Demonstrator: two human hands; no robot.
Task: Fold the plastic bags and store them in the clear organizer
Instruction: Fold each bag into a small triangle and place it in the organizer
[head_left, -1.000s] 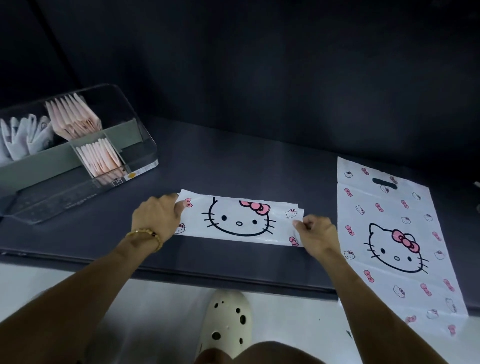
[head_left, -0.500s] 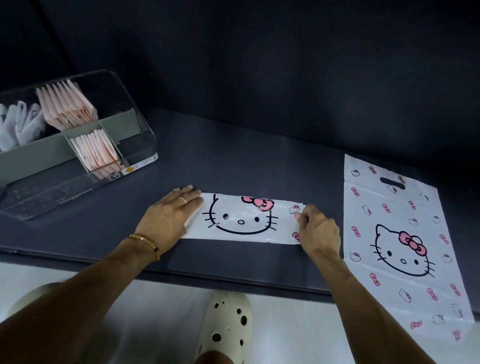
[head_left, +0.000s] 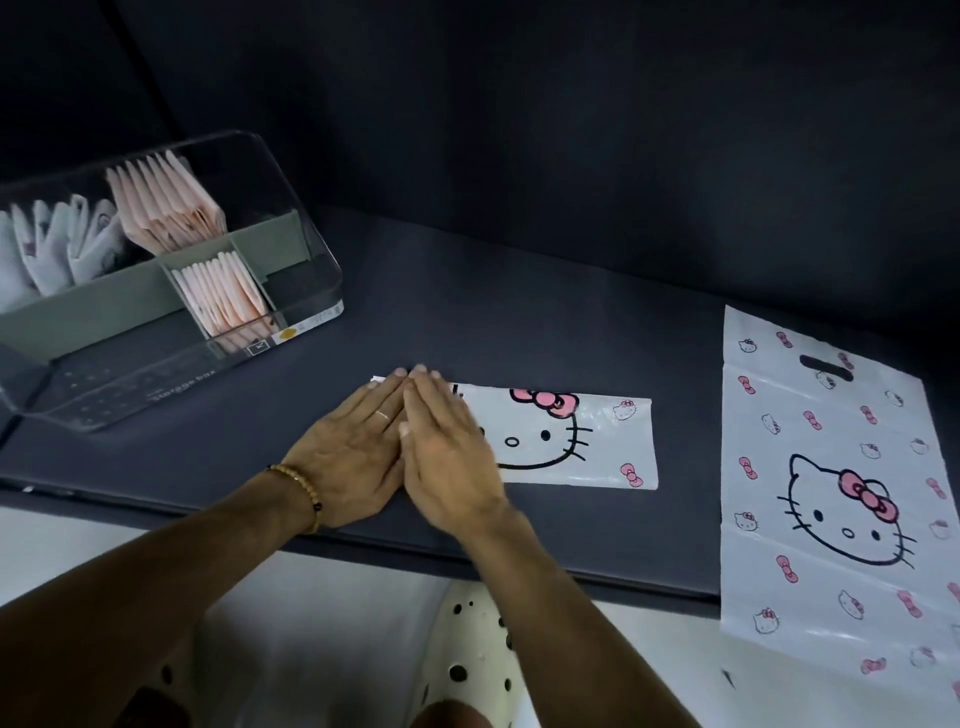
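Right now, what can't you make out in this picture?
- Left end of the folded white cat-print plastic bag: head view, covered by the left hand and right hand.
- Clear plastic organizer: left part cut off by the frame edge.
- Unfolded white cat-print bag: right corner cut off.

Folded bag's (head_left: 571, 441) left end, seemingly under hands.

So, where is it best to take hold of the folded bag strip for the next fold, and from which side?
Probably the free right short end of the folded bag strip, approached from the right. It lies flat and uncovered there, while the left hand and right hand press flat on its left part. Sliding fingers under that edge would likely let it fold leftward.
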